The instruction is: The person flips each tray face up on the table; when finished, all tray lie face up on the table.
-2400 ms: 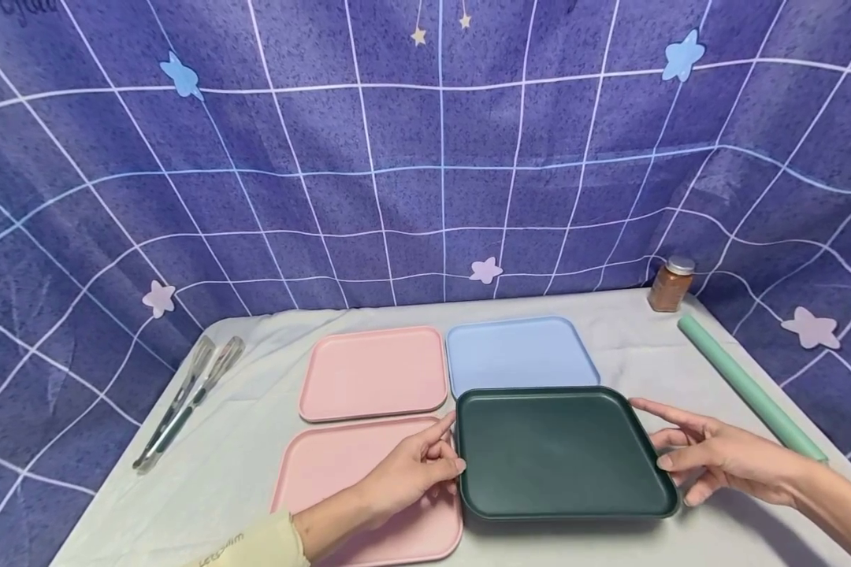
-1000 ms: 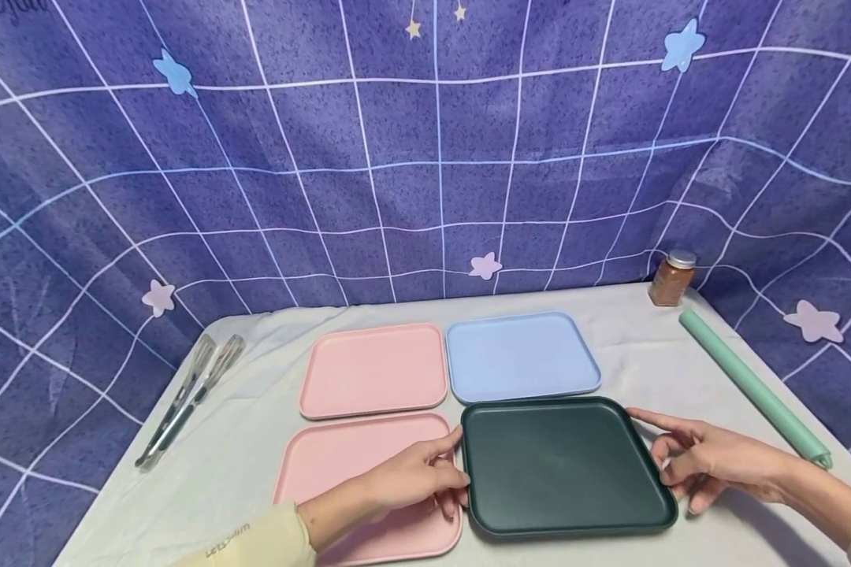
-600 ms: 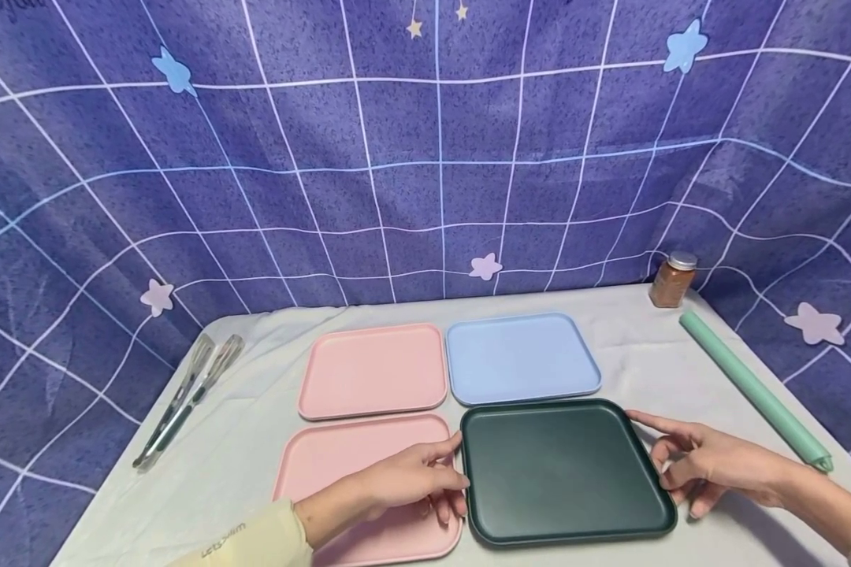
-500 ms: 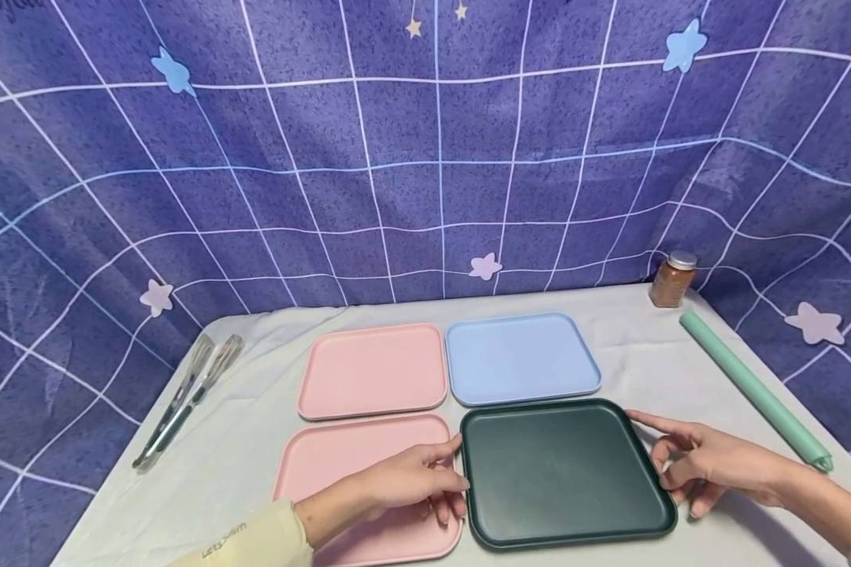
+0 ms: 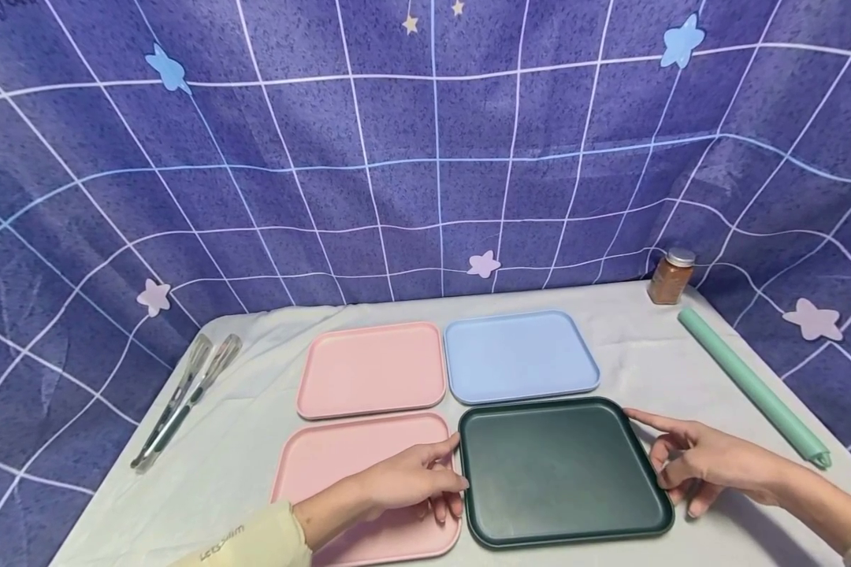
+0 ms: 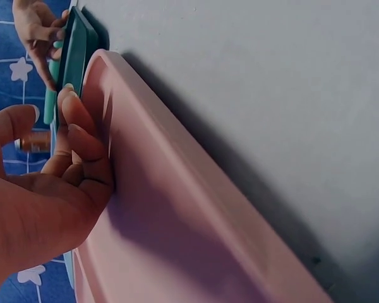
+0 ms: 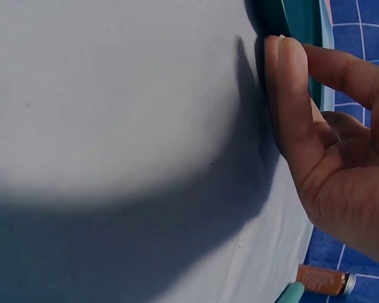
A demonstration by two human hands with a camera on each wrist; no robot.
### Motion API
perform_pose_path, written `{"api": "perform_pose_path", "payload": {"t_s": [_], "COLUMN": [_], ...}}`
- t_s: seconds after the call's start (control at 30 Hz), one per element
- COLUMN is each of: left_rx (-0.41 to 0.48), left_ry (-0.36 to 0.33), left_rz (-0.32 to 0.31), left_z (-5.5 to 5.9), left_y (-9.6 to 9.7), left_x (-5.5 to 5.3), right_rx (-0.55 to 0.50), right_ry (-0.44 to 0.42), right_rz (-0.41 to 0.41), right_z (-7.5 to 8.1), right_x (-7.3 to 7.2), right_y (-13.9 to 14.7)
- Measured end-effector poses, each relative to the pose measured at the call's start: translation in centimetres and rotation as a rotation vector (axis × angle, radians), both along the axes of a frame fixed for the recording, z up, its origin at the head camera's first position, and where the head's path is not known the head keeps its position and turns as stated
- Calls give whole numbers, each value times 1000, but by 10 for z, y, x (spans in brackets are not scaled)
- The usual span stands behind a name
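Note:
A dark green rectangular tray (image 5: 563, 472) lies on the white cloth at the front right. At its left edge is my left hand (image 5: 407, 480), thumb tip and extended index finger against the rim, the other fingers bent above the lower pink tray (image 5: 326, 453). My right hand (image 5: 716, 461) touches the opposite edge the same way, index finger stretched along the side and thumb at the rim. Close up, the thumb (image 7: 289, 82) of the right hand meets the green side in the right wrist view. Neither hand has fingers visibly under the tray.
Behind lie another pink tray (image 5: 372, 370) and a light blue tray (image 5: 521, 358), forming a two-by-two block with the front trays. Two metal-ended utensils (image 5: 184, 405) lie at left. A spice jar (image 5: 670, 277) and a green roll (image 5: 752, 386) are at right, near the starry curtain (image 5: 425, 157).
Since the oldest frame the green tray has come down and slightly toward me, from overlapping the blue tray to lying in front of it. Both hands moved with it; lately almost nothing moves.

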State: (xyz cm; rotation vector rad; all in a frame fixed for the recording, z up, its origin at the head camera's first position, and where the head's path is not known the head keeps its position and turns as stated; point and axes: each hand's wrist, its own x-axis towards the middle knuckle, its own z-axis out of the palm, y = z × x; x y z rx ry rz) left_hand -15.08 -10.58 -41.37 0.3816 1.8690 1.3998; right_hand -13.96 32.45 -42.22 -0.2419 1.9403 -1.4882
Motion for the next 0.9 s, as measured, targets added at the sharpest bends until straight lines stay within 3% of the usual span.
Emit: {"api": "perform_pose_path", "payload": {"t_s": [0.37, 0.77, 0.9], "left_rx": [-12, -39, -36], "left_ry": [19, 35, 14], "left_rz": [-29, 9, 9], "left_z": [3, 6, 8], "left_y": [4, 7, 4], "left_x": [0, -3, -6], "right_rx": [30, 74, 145], "right_ry": [-4, 0, 32], "right_rz": [-1, 3, 4], "right_z": [2, 3, 8], "right_x": [1, 1, 2], "right_y": [-2, -7, -8]}}
